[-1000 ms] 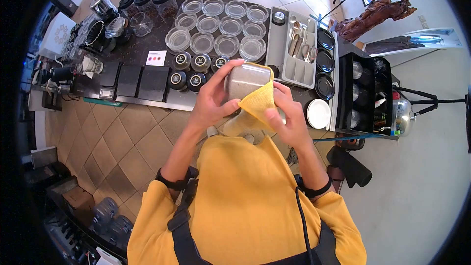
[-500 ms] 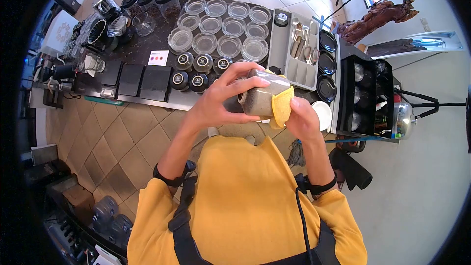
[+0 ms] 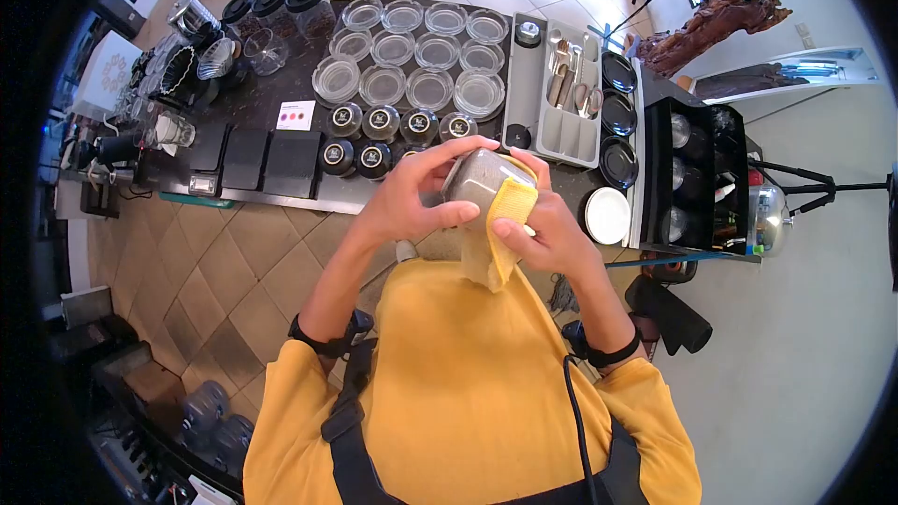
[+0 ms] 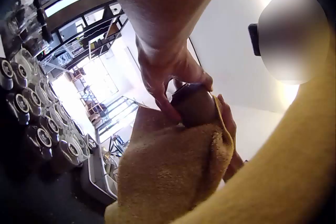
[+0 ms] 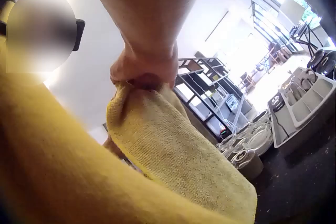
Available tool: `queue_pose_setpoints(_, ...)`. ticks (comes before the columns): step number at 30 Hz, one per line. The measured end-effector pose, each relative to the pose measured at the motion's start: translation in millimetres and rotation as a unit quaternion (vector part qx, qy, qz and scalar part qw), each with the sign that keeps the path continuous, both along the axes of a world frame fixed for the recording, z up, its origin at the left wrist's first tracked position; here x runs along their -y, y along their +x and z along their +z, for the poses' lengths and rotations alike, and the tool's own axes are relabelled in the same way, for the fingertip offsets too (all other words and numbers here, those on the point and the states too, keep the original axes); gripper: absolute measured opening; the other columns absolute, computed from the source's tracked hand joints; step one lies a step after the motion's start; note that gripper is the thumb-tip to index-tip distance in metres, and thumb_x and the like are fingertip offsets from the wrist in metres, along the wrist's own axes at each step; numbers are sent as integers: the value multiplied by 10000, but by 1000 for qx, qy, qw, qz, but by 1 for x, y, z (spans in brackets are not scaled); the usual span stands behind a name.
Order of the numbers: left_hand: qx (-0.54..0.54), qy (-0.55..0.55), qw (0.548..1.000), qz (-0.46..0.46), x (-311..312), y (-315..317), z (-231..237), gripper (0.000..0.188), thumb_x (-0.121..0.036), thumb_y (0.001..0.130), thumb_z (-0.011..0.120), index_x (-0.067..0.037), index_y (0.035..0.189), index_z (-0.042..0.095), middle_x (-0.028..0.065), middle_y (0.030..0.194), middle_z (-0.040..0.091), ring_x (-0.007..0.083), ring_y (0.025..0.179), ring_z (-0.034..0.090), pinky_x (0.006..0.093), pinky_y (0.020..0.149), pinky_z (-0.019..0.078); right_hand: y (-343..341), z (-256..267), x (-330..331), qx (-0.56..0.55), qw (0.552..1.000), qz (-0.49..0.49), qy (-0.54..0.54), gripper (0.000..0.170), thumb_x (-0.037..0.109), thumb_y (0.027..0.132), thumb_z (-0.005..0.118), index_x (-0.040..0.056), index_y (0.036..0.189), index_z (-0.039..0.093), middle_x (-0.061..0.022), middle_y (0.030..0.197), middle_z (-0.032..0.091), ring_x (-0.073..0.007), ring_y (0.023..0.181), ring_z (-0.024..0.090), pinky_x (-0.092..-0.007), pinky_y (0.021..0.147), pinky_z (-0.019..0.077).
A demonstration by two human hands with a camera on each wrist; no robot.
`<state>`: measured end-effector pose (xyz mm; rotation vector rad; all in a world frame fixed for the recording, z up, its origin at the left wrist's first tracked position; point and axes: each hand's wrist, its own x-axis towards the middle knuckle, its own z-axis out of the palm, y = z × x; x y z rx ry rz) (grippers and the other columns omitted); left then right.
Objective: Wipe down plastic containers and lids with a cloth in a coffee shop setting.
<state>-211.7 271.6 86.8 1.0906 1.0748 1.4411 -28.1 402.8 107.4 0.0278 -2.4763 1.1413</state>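
Yellow cloth [image 3: 514, 203] hangs beside dark counter [image 3: 248, 103], above tiled floor [image 3: 224, 285].

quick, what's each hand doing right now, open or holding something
Left hand: holding the glass jar, fingers and thumb around it.
Right hand: holding the yellow cloth against the jar.

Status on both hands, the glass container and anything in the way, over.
Left hand grips glass container. Right hand holds yellow cloth against it. Container aloft, partly covered by cloth; no obstruction seen around the hands.
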Motion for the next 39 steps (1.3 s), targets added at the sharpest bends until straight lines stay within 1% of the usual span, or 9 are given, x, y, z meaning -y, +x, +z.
queue_pose_setpoints(6, -49, 101, 993, 46, -5, 4, -2, 744, -189, 737, 829, -42, 1379, 484, 97, 1293, 515, 185, 1202, 499, 350, 1030, 428, 7, -1, 4, 45, 994, -29, -93, 209, 233, 933, 611, 46, 883, 689, -74, 809, 663, -222, 922, 631, -396, 996, 386)
queue_pose_setpoints(9, -170, 134, 975, 42, -6, -8, 2, 785, -188, 718, 835, -79, 1406, 473, 98, 1355, 473, 205, 1243, 462, 361, 1034, 407, 11, -7, 6, 167, 934, -24, -315, 246, 244, 935, 633, 7, 992, 666, -85, 949, 680, -128, 915, 615, -311, 817, 466)
queue_pose_setpoints(11, -248, 171, 952, 47, -11, -17, 8, 795, -195, 709, 838, -92, 1408, 475, 95, 1355, 469, 217, 1245, 462, 362, 1030, 407, 5, -24, 15, 24, 863, -55, -501, 305, 301, 951, 638, 2, 1010, 658, -26, 927, 662, -82, 855, 583, -248, 713, 473)
queue_pose_setpoints(18, -83, 81, 990, 82, -8, 1, 12, 707, -302, 861, 722, -93, 1455, 401, 100, 1329, 499, 213, 1239, 463, 353, 1035, 392, -2, -17, 17, 13, 873, -106, -475, 346, 286, 928, 672, -19, 1091, 651, -30, 988, 672, -106, 787, 599, -251, 705, 462)
queue_pose_setpoints(20, -71, 36, 995, 68, -9, -1, 12, 665, -317, 907, 666, -84, 1461, 382, 101, 1320, 501, 204, 1223, 471, 341, 1020, 404, -2, -20, 13, 49, 975, -119, -179, 330, 284, 930, 671, -5, 1089, 664, -14, 982, 671, -90, 781, 588, -248, 713, 453)
queue_pose_setpoints(24, -26, -38, 998, 34, -5, -1, 5, 553, -314, 979, 575, -60, 1433, 388, 99, 1294, 502, 171, 1159, 501, 314, 987, 425, -4, -31, 17, 1, 993, -78, -94, 309, 282, 936, 662, 7, 1075, 674, 4, 969, 665, -73, 787, 577, -225, 697, 439)
queue_pose_setpoints(29, 29, -11, 999, 28, -9, 5, -1, 630, -208, 888, 678, -60, 1428, 389, 80, 1358, 467, 170, 1244, 449, 312, 1025, 394, 2, -35, 20, 59, 864, -101, -490, 352, 272, 933, 660, -14, 1137, 632, -41, 1038, 674, -118, 896, 621, -260, 790, 475)
queue_pose_setpoints(32, -294, 128, 946, 52, -15, -1, 8, 735, -122, 746, 800, -103, 1384, 436, 120, 1355, 453, 252, 1290, 428, 372, 1054, 381, 2, -33, 16, -9, 777, -99, -621, 369, 247, 934, 658, -6, 1192, 587, -69, 1138, 643, -130, 1011, 615, -304, 903, 484)
queue_pose_setpoints(39, -310, 190, 931, 36, -17, -1, 10, 720, -192, 771, 791, -106, 1386, 427, 126, 1382, 424, 303, 1299, 415, 419, 1057, 381, 3, -27, 10, -2, 806, -79, -586, 457, 287, 933, 659, -30, 1243, 546, -64, 1153, 642, -131, 1029, 613, -287, 892, 478)
